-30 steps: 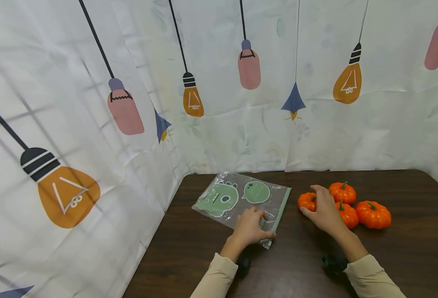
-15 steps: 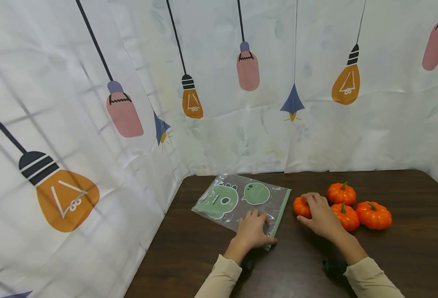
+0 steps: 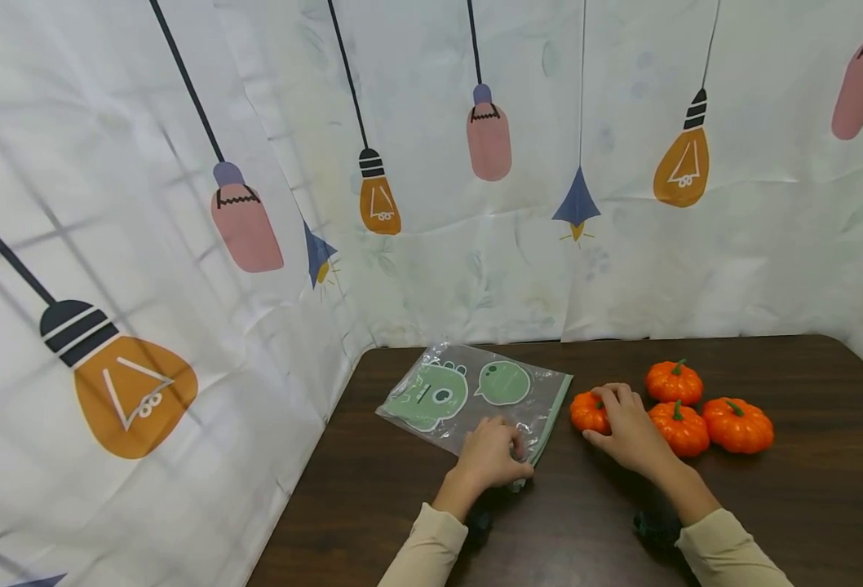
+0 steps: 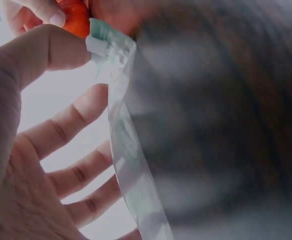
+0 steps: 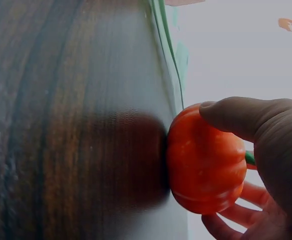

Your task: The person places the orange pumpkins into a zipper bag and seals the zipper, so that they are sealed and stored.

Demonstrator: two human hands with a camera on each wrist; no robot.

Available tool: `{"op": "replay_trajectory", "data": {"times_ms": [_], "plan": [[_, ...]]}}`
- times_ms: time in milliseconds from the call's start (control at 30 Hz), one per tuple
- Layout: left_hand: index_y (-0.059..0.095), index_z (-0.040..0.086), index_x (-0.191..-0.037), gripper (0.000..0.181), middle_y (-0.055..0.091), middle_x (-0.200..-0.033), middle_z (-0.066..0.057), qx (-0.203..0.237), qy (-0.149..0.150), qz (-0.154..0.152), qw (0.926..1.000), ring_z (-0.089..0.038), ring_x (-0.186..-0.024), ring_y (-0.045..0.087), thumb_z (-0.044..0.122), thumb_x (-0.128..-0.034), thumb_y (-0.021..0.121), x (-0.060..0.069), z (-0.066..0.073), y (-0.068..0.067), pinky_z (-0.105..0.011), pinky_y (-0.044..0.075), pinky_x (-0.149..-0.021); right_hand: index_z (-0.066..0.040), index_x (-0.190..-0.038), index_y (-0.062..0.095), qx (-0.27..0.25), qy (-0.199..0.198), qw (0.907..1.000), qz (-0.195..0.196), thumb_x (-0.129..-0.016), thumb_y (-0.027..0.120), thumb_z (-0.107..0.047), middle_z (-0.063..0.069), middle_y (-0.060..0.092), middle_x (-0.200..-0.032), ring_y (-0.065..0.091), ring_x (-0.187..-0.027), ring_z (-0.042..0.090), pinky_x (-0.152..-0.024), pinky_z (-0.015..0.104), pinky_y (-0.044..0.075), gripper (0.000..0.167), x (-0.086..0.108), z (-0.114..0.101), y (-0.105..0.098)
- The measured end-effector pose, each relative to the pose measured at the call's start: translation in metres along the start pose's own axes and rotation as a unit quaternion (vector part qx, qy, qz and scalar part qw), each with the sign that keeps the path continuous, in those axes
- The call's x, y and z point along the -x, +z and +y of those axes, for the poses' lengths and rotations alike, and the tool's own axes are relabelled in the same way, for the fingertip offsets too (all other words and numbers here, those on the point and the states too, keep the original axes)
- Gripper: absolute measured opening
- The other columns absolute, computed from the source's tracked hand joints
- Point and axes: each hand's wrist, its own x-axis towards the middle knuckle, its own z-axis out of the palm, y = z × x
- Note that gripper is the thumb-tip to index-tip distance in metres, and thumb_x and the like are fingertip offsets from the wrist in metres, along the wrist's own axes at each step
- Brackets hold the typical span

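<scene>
Bulb-printed cloth (image 3: 439, 273) hangs behind the dark wooden table (image 3: 373, 497), and from my remote seat I see the right hand (image 3: 631, 430) grasping a small pumpkin (image 3: 588, 412) just beside the green zip edge (image 3: 557, 408) of the clear bag (image 3: 477, 408). The left hand (image 3: 487, 456) has its fingers against that edge; whether they pinch it, I can't tell. Three other pumpkins (image 3: 737, 425) sit to the right. I judge the round, glossy sides could slip and roll if the thumb slackens; if bumped, the thin bag might slide or crease.
</scene>
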Motion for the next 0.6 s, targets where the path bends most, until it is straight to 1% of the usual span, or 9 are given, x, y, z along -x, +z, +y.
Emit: {"op": "replay_trajectory", "data": {"times_ms": [200, 300, 433, 600], "plan": [[0.062, 0.030, -0.061, 0.029, 0.059, -0.091, 0.008, -0.006, 0.002, 0.008, 0.9999, -0.016, -0.091, 0.055, 0.042, -0.0709, 0.086, 0.0014, 0.0028, -0.0006, -0.045, 0.050, -0.072, 0.002, -0.139, 0.046, -0.004, 0.010, 0.9998, -0.013, -0.087, 0.080, -0.023, 0.033, 0.043, -0.139, 0.047, -0.123, 0.054, -0.096, 0.070, 0.046, 0.067, 0.0000, 0.0002, 0.0010], [0.061, 0.031, -0.059, 0.030, 0.058, -0.089, 0.009, -0.014, 0.002, 0.012, 0.9998, -0.016, -0.090, 0.055, 0.041, -0.0705, 0.086, 0.0010, 0.0038, 0.0006, -0.047, 0.051, -0.071, 0.001, -0.140, 0.045, -0.006, 0.012, 0.9998, -0.016, -0.088, 0.080, -0.024, 0.033, 0.042, -0.139, 0.048, -0.123, 0.054, -0.096, 0.070, 0.046, 0.068, -0.0001, 0.0011, 0.0032], [0.060, 0.030, -0.057, 0.032, 0.057, -0.087, 0.009, -0.016, -0.005, 0.014, 0.9998, -0.015, -0.088, 0.054, 0.041, -0.0714, 0.086, -0.0001, 0.0037, 0.0025, -0.045, 0.050, -0.070, 0.001, -0.141, 0.044, -0.013, 0.016, 0.9996, -0.019, -0.087, 0.080, -0.023, 0.033, 0.041, -0.140, 0.049, -0.123, 0.055, -0.096, 0.070, 0.046, 0.069, 0.0001, 0.0017, 0.0055], [0.060, 0.028, -0.056, 0.030, 0.056, -0.083, 0.009, -0.001, -0.015, 0.025, 0.9996, -0.015, -0.084, 0.054, 0.036, -0.0697, 0.085, -0.0003, 0.0010, 0.0032, -0.037, 0.044, -0.065, 0.000, -0.142, 0.042, -0.023, 0.023, 0.9991, -0.025, -0.087, 0.080, -0.023, 0.034, 0.041, -0.141, 0.049, -0.124, 0.055, -0.097, 0.071, 0.045, 0.071, -0.0004, 0.0025, 0.0066]]}}
